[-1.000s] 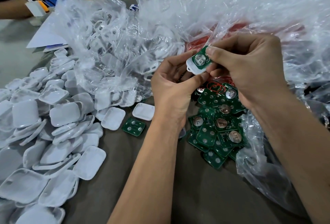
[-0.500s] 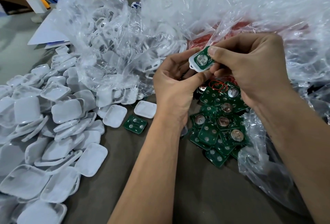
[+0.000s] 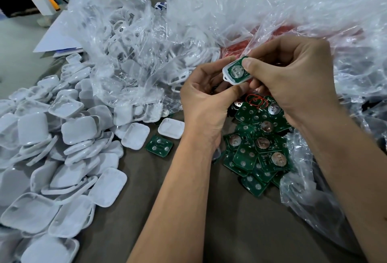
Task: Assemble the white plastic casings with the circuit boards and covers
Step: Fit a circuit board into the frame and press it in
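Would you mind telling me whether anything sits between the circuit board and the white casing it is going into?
Nothing visible does. The circuit board already lies in the white casing, held by the left hand and pressed by the right hand.

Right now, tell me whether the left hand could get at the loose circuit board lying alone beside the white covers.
Probably yes, once it lets go. The loose circuit board lies bare on the cloth just left of the left hand's forearm, nothing over it. But that hand now grips the white casing together with the right hand.
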### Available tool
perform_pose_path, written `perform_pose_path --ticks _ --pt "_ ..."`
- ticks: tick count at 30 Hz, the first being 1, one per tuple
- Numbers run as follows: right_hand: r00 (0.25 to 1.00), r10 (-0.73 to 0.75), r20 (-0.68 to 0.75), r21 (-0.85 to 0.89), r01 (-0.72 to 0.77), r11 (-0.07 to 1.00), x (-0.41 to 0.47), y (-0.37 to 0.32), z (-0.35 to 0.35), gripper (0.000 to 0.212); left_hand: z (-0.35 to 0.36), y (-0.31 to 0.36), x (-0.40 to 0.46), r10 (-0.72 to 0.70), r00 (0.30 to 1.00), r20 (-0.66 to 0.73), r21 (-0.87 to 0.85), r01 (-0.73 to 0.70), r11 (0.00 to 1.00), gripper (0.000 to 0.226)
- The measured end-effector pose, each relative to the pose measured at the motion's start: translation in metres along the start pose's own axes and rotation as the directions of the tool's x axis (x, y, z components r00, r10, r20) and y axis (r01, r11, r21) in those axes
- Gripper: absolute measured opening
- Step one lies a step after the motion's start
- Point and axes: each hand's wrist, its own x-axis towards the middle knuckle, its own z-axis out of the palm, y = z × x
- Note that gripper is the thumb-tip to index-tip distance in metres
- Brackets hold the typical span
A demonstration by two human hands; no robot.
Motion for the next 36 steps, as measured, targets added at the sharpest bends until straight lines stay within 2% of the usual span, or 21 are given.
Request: perform_pose_path --ticks 8,21,28,33,36 --pt "0.997 -0.075 -0.03 -0.189 0.068 0.98 0.001 -0.001 -0.001 0.007 0.0 0.0 0.0 0.0 1.0 -0.002 0.002 0.0 1.0 0.045" --pt "0.997 -0.079 0.005 -0.266 0.078 0.961 0.002 0.002 -0.003 0.015 0.0 0.001 0.0 -0.004 1.0 0.019 0.005 0.004 1.0 0.042" --pt "1.0 -0.001 0.023 -0.192 0.006 0.981 0.005 0.006 -0.007 0.016 0.0 0.001 0.001 0.001 0.999 0.033 0.003 -0.001 1.0 0.043" --pt "0.979 0.134 0.152 -0.042 -0.129 0.991 0.006 0.006 -0.01 0.005 -0.002 0.002 0.0 -0.016 0.999 0.043 0.034 0.015 0.999 0.044" --pt "0.972 0.154 0.175 -0.009 -0.155 0.988 0.007 0.006 -0.012 0.004 -0.002 0.003 0.0 -0.031 0.999 0.042 0.048 0.029 0.998 0.044"
